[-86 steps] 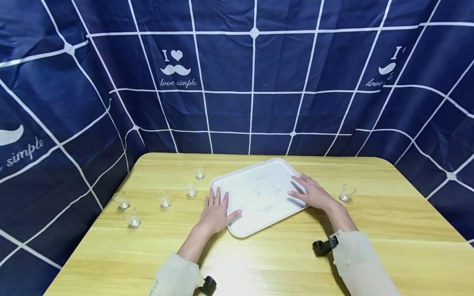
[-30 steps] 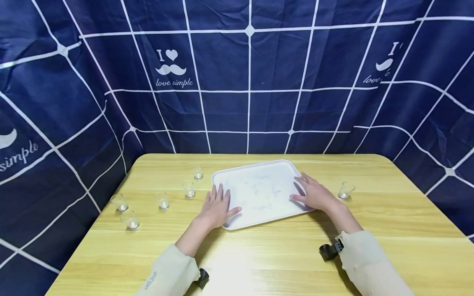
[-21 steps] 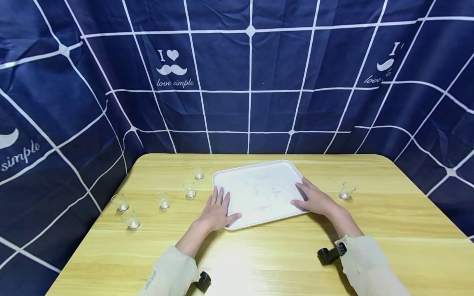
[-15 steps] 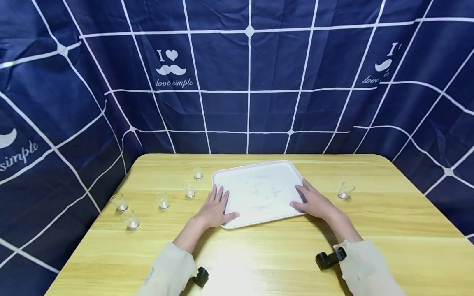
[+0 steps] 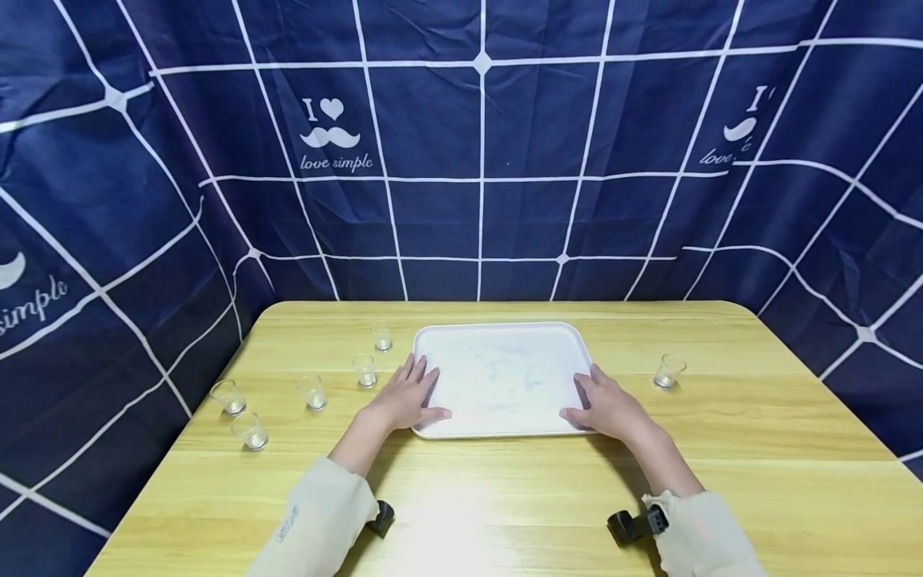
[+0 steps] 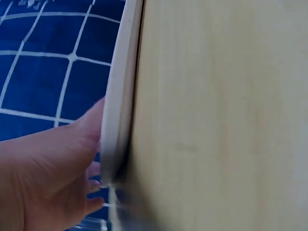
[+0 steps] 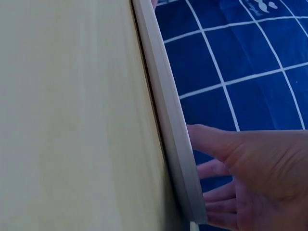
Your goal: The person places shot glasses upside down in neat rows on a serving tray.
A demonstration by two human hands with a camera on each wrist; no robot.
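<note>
White rectangular plastic tray (image 5: 502,377) lies flat near the middle of the light wooden table (image 5: 505,497). The left hand (image 5: 405,395) rests on its left edge, the right hand (image 5: 607,405) on its right edge, fingers straight, thumbs along the near rim. Five small clear glasses (image 5: 311,392) stand left, one small clear glass (image 5: 667,371) right.

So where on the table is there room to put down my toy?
The near edge of the table, in front of the tray, is bare wood. So is the right side past the lone glass. The tray holds nothing, but the left hand and right hand touch its sides. The left is crowded with five glasses.
</note>
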